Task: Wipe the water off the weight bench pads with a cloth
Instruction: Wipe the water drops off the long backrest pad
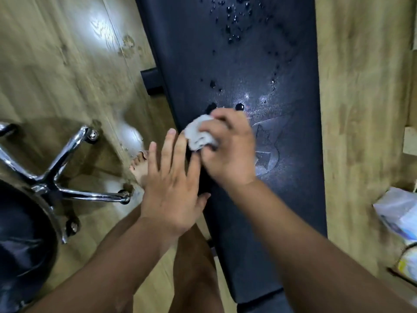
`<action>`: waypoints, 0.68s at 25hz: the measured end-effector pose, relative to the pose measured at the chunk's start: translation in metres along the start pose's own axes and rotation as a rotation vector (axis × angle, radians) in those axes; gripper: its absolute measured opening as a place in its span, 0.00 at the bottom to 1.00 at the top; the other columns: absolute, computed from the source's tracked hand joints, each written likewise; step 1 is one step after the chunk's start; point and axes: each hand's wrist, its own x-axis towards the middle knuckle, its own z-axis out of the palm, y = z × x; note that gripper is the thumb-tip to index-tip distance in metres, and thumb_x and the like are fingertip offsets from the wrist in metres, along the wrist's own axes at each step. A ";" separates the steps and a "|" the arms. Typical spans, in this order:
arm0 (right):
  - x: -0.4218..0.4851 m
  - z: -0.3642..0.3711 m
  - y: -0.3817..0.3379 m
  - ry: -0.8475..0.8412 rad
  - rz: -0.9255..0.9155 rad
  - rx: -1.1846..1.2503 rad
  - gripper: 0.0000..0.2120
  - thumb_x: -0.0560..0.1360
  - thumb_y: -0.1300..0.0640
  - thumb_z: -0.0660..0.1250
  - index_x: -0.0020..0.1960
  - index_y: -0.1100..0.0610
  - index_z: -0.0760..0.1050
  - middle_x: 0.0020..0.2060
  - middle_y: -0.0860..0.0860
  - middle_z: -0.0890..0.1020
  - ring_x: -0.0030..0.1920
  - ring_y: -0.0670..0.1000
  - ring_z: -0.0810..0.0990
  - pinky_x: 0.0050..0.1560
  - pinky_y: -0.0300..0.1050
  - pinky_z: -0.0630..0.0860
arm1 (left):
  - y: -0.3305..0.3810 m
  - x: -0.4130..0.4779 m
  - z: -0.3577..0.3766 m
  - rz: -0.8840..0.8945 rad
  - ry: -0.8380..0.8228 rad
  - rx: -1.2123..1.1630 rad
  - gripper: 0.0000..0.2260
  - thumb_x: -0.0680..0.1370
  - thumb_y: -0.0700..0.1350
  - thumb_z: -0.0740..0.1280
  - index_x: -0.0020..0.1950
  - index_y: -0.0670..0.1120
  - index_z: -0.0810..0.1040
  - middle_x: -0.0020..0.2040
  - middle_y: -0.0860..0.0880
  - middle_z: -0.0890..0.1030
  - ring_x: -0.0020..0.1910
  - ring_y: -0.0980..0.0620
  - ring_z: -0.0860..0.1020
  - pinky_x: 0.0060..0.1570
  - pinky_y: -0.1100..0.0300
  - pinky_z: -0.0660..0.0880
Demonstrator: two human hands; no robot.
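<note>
The bench pad [259, 222] is long, dark and smooth, running from near to far; water drops [234, 21] bead thickly at its far end and thin out toward the middle; the cloth [199, 134], small, pale grey and bunched, sits on the pad near its left edge, gripped by the right hand [228, 152].

I can read no words, numbers or brand names anywhere in my view. The only sign is an embossed emblem [268, 150] pressed into the dark bench pad [225, 64], toward its right edge. It has a curved outline with an arrow-like shape inside, and no letters that I can make out. My right hand [228, 150], gripping the cloth [199, 134], covers the emblem's left side. The plastic bag [399, 213] on the floor beyond the pad's right edge shows coloured print too blurred to read.
</note>
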 end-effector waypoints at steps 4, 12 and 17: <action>0.011 -0.012 0.015 -0.153 -0.158 -0.004 0.12 0.64 0.59 0.64 0.44 0.58 0.82 0.49 0.54 0.79 0.47 0.57 0.74 0.43 0.48 0.74 | -0.013 -0.013 -0.006 0.019 -0.029 -0.019 0.40 0.66 0.57 0.74 0.73 0.41 0.64 0.75 0.35 0.61 0.76 0.35 0.56 0.69 0.33 0.60; 0.036 -0.085 0.113 0.127 0.461 -0.250 0.15 0.63 0.52 0.62 0.46 0.53 0.79 0.47 0.56 0.82 0.48 0.56 0.79 0.50 0.39 0.73 | 0.001 0.012 -0.009 0.118 -0.043 0.034 0.42 0.71 0.57 0.70 0.79 0.44 0.56 0.80 0.38 0.49 0.78 0.38 0.47 0.73 0.37 0.54; -0.001 0.012 -0.019 -0.019 0.023 0.015 0.07 0.62 0.61 0.70 0.40 0.56 0.80 0.45 0.53 0.79 0.46 0.56 0.74 0.46 0.48 0.73 | -0.004 -0.007 0.000 0.018 -0.054 -0.048 0.40 0.69 0.53 0.72 0.73 0.33 0.63 0.74 0.30 0.59 0.77 0.35 0.55 0.73 0.38 0.59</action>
